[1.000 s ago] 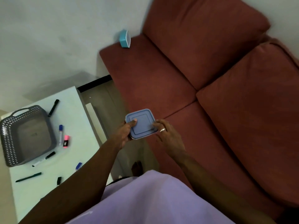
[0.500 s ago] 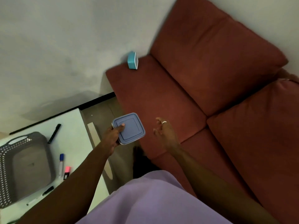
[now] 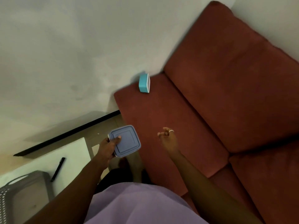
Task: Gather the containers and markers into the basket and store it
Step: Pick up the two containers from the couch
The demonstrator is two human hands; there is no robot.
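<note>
While the left hand [image 3: 107,148] grips 1 lidded box [image 3: 125,140] by its edge, the right hand [image 3: 168,139] hangs empty, fingers loosely curled, over the sofa [image 3: 161,110], nearer of the 2 to the teal box [image 3: 144,83], which stands on edge far and slightly left of it.

The single wide-angle camera, worn on the head, is looking forward and steeply down from close above the person's purple-clad torso [image 3: 137,206], taking in the red sofa [image 3: 226,94] from one to five o'clock, the wall [image 3: 64,54] toward ten, and the white table [image 3: 71,152] with the grey basket [image 3: 48,188] at eight.
</note>
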